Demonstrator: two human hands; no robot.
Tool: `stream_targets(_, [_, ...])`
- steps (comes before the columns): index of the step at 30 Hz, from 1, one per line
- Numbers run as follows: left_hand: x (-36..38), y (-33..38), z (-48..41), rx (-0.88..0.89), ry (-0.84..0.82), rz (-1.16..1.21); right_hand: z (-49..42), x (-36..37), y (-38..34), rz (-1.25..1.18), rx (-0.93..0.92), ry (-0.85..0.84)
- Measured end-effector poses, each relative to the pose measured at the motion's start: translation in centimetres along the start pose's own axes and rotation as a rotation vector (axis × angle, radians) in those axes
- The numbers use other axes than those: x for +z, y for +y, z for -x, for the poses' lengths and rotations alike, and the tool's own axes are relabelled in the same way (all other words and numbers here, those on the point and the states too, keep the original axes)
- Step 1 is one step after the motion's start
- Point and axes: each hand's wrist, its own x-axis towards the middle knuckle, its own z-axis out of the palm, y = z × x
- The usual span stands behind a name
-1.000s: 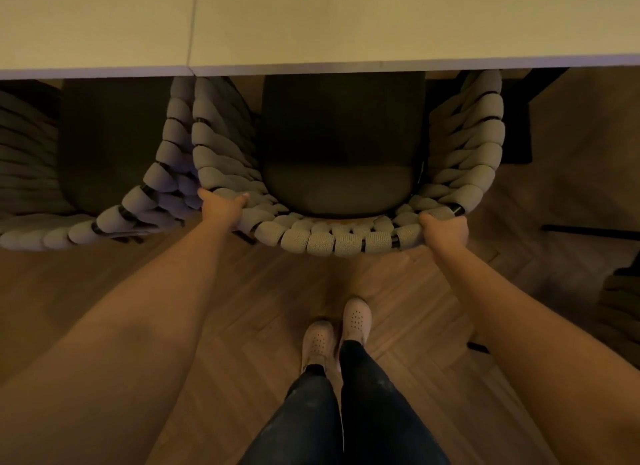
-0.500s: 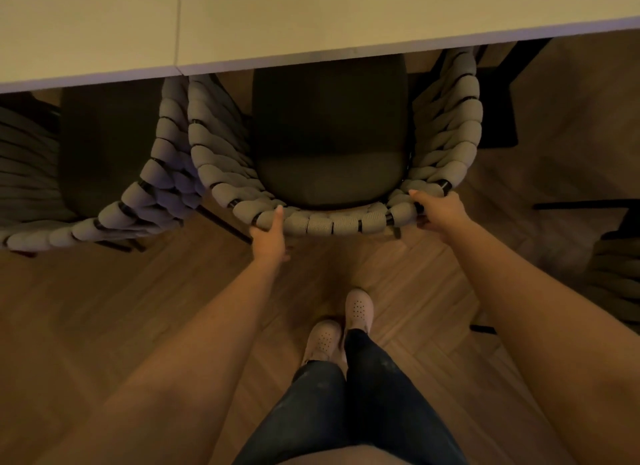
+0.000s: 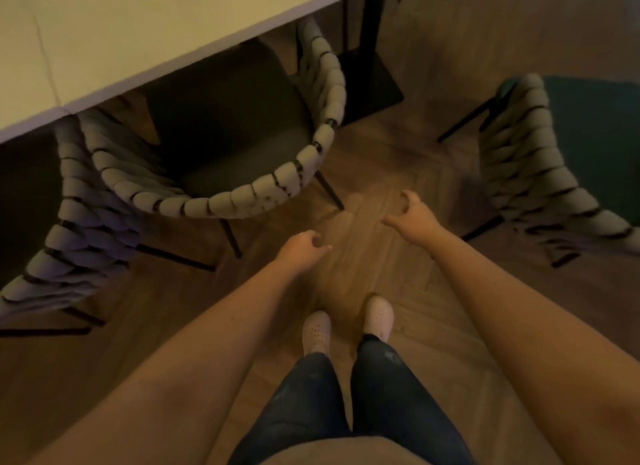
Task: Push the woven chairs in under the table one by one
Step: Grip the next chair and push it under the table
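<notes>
A woven chair (image 3: 242, 198) with a dark seat sits tucked under the pale table (image 3: 138, 42), its rope back facing me. A second woven chair (image 3: 79, 229) stands beside it on the left, also under the table edge. A third woven chair (image 3: 533, 174) stands out on the floor at the right, away from the table. My left hand (image 3: 303, 248) hovers over the floor below the middle chair, fingers loosely curled, holding nothing. My right hand (image 3: 414, 219) hangs between the middle and right chairs, fingers loosely curled and apart from both.
A black table leg and base plate (image 3: 370, 80) stand between the middle and right chairs. Thin black chair legs (image 3: 329, 191) stick out over the wooden floor (image 3: 374, 264). My feet (image 3: 346, 322) are on the floor behind my hands.
Both hands have let go of the middle chair's back and pulled away from it. The view has swung to the right, bringing the third chair into sight.
</notes>
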Motion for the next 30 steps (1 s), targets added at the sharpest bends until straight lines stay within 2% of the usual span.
stream_targets(8, [11.5,10.3,1.5,0.149,-0.086,-0.254,4.2,-11.3,14.3,0.038,0.020,0.183])
stream_targets(12, [19.5,19.0,2.3,0.214,-0.037,-0.268,6.1,-19.1,23.0,0.118,-0.012,0.177])
stream_targets(15, [26.3,26.2,3.1,0.305,0.019,-0.371,7.6,-25.4,30.0,0.200,-0.056,0.189])
stream_targets(22, [36.8,37.4,3.5,0.605,0.187,-0.615,6.5,-36.8,40.6,0.530,-0.113,0.164])
stream_targets(27, [39.5,43.4,0.1,0.593,0.217,-0.816,1.1,-42.5,44.4,0.846,-0.236,0.082])
stream_targets(30, [40.3,46.0,-3.4,0.568,0.144,-0.929,-2.0,-44.9,45.7,1.019,-0.275,-0.004])
